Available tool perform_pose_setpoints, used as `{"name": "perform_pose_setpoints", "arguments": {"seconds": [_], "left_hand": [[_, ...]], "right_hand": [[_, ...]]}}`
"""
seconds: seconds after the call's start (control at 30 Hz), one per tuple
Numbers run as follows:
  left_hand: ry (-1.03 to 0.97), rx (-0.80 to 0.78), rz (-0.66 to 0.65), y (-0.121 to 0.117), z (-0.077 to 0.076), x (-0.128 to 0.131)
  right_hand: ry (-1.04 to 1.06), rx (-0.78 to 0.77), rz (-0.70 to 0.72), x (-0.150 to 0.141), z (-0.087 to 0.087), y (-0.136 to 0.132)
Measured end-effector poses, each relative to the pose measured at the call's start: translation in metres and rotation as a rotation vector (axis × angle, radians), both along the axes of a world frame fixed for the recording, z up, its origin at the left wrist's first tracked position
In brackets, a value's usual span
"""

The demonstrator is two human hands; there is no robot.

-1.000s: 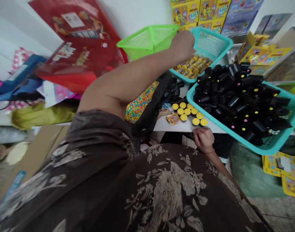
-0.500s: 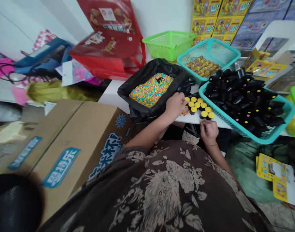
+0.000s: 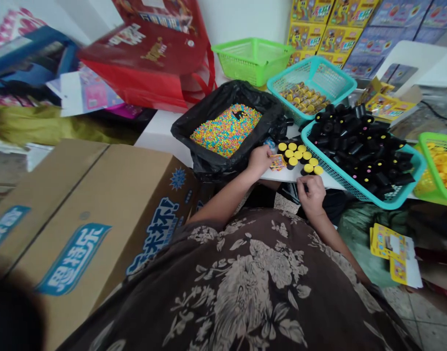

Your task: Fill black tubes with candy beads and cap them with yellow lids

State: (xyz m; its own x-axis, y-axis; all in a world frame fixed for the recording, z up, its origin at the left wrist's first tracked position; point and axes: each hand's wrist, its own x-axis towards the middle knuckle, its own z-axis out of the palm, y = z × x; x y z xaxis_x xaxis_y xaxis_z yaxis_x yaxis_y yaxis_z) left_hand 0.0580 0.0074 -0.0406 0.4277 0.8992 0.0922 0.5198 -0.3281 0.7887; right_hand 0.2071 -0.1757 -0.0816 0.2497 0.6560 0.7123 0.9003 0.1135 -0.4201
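A: At the front edge of the table [image 3: 285, 177], what's going on?

B: Left fingers [image 3: 268, 158] touch a small printed packet [image 3: 278, 162] (pinching it? cannot tell); right fingers [image 3: 302, 181], loosely curled and apart, rest just below yellow-capped black tubes [image 3: 308, 168].

The left hand [image 3: 260, 162] has withdrawn from the teal basket [image 3: 340, 85] and has moved back from the yellow caps [image 3: 292, 153]. It now lies just beside the card [image 3: 278, 162], leaving it uncovered. The right hand [image 3: 311, 194] has advanced from the table edge toward the caps.
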Motion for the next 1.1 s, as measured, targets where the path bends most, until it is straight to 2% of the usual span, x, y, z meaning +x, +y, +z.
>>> {"name": "perform_pose_setpoints", "arguments": {"seconds": [0.13, 0.27, 0.43, 0.53, 0.7, 0.8, 0.97, 1.1], "left_hand": [[-0.071, -0.036, -0.025, 0.004, -0.004, 0.005], [-0.104, -0.021, -0.074, 0.004, -0.001, 0.002], [-0.093, 0.143, -0.062, -0.003, 0.003, -0.010], [-0.101, 0.196, -0.041, -0.005, 0.003, -0.014], [-0.134, 0.123, -0.031, -0.006, 0.002, -0.013], [-0.153, 0.103, -0.013, -0.011, 0.004, -0.013], [-0.146, 0.177, -0.019, -0.016, 0.007, -0.017], [-0.122, 0.077, -0.068, -0.010, 0.004, -0.013]], "right_hand": [[-0.132, -0.113, 0.124, -0.018, 0.011, 0.018], [-0.203, -0.234, 0.256, -0.035, 0.012, 0.044], [-0.221, -0.322, 0.279, -0.039, 0.006, 0.060], [-0.155, -0.289, 0.274, -0.035, 0.006, 0.056], [-0.071, -0.160, 0.152, -0.033, 0.015, 0.045], [-0.054, -0.168, 0.142, -0.035, 0.020, 0.043], [0.012, -0.145, 0.127, -0.034, 0.024, 0.045], [0.052, -0.144, 0.117, -0.033, 0.022, 0.051]]}}
